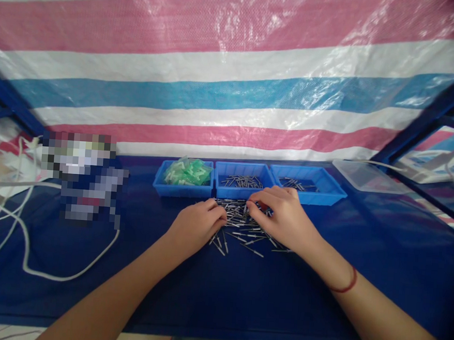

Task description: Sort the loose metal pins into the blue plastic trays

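Observation:
A loose heap of silver blind rivets (242, 223) lies on the blue tabletop in front of three blue bins. My left hand (198, 222) rests at the heap's left edge, its fingers curled down among the rivets. What these fingers hold, if anything, is hidden. Over the heap's right side is my right hand (284, 215), thumb and forefinger tips close together; I cannot make out what is between them. Just behind the heap, the middle bin (241, 194) holds more rivets. A few rivets also lie in the right bin (322, 197).
Green and whitish plastic pieces (188, 172) fill the left bin (182, 191). A clear flat plastic sheet or lid (366, 177) lies at the back right. White cables (67, 278) loop across the table's left side, near a pixelated area. A striped tarpaulin (224, 97) hangs behind.

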Demonstrator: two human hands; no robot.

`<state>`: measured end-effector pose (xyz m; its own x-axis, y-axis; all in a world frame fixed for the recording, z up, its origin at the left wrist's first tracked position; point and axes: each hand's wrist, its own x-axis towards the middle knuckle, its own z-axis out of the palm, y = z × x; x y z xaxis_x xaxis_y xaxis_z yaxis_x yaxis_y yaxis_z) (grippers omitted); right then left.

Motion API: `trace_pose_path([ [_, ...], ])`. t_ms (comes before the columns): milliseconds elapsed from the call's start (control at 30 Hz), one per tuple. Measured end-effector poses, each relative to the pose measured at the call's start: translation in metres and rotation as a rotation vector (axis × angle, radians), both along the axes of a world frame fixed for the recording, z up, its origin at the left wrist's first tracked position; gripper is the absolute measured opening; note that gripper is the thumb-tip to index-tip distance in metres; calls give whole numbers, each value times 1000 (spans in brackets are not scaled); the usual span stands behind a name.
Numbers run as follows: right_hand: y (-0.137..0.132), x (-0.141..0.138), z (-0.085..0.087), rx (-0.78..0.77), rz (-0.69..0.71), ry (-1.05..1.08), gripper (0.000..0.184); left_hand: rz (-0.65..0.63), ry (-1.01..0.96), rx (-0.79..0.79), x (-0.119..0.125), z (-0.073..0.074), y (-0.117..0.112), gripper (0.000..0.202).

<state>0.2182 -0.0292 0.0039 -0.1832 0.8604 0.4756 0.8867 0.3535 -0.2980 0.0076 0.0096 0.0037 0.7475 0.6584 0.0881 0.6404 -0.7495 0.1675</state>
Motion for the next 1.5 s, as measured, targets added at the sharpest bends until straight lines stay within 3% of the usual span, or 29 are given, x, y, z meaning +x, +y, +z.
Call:
trace_pose_path([
  [200,1,-5,-7,-53,113,101,13,28,-105,26,1,-10,3,19],
  [433,2,-11,-8,-60,260,379,8,75,-452,-91,3,-13,6,15],
  [667,1,-11,-4,-116,253,456,12,80,-598,-143,6,-9,1,13],
  [867,1,-12,-7,-171,269,502,13,229,-923,-544,12,-9,-3,20],
  [967,2,-12,-8,-187,267,505,15,257,-1032,-656,15,-10,-4,23],
  [1233,-1,-14,-5,-210,268,510,16,319,-1057,-711,18,-10,-5,26],
  [1500,-1,-15,-7,-233,276,558,16,298,-1054,-698,18,-10,-5,25],
])
